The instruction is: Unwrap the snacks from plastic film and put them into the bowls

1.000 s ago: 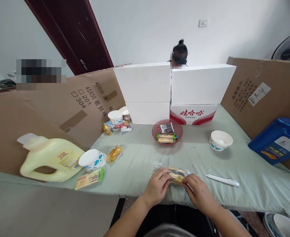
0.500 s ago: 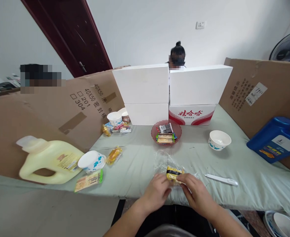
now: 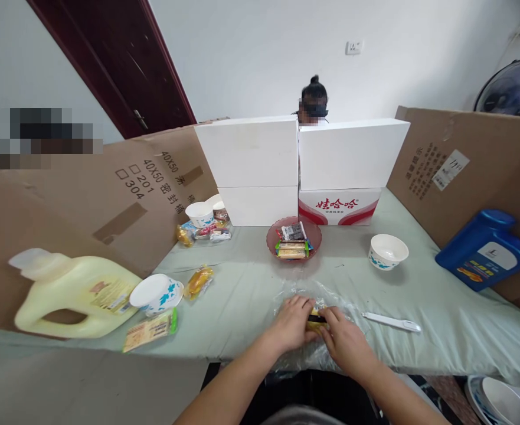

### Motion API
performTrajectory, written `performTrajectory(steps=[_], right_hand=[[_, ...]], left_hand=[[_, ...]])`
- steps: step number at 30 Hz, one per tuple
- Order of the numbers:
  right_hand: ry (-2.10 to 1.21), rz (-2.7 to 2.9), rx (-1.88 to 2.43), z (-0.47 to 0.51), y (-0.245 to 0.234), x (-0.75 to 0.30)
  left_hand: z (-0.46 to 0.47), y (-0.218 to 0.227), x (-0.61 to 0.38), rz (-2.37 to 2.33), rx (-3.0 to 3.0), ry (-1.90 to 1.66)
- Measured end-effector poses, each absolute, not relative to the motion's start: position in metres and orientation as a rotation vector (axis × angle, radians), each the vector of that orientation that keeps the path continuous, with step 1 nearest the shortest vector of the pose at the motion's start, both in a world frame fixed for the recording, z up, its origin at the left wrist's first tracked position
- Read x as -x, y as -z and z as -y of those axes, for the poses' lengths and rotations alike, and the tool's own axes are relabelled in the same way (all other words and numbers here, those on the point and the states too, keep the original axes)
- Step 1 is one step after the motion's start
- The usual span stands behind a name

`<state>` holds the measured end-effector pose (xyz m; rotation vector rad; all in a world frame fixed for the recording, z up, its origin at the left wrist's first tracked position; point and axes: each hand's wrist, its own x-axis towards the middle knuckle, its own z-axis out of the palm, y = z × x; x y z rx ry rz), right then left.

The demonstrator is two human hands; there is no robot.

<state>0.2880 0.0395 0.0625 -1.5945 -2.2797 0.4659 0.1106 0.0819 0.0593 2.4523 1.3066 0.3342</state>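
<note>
A clear plastic bag lies on the pale green tablecloth near the table's front edge. Inside or on it is a small yellow and black snack packet. My left hand and my right hand meet over this packet, both pinching it and the plastic around it. A white pen-like stick lies just to the right of my right hand.
A red dish of snack bars stands mid-table, a white bowl to its right. At left are a yellow jug, a tipped bowl and loose snacks. Cardboard walls, white boxes, a blue jug; a person sits behind the boxes.
The packet has gone from lying lengthwise between my hands to being bunched small under my fingers. The plastic bag has spread out around it. My view drifted slightly right.
</note>
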Motion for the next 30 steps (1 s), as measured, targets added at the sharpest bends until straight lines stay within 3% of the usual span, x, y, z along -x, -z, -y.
performTrajectory(steps=[5, 14, 22, 26, 30], right_hand=[[-0.442, 2.339, 2.159, -0.042, -0.055, -0.315], [-0.618, 2.404, 2.1, -0.044, -0.049, -0.313], [-0.617, 2.376, 2.03, -0.04, -0.039, -0.325], [-0.532, 2.347, 1.805, -0.036, -0.047, -0.332], [-0.657, 2.543, 1.296, -0.037, -0.056, -0.34]], left_hand=[[-0.07, -0.051, -0.105, -1.288, -2.526, -0.288], [-0.13, -0.093, -0.084, -1.333, -2.189, -0.885], [-0.233, -0.145, -0.092, -1.617, -2.344, -0.829], [-0.169, -0.136, -0.11, -1.076, -2.597, -0.895], [-0.092, -0.102, -0.105, -0.475, -2.65, -0.457]])
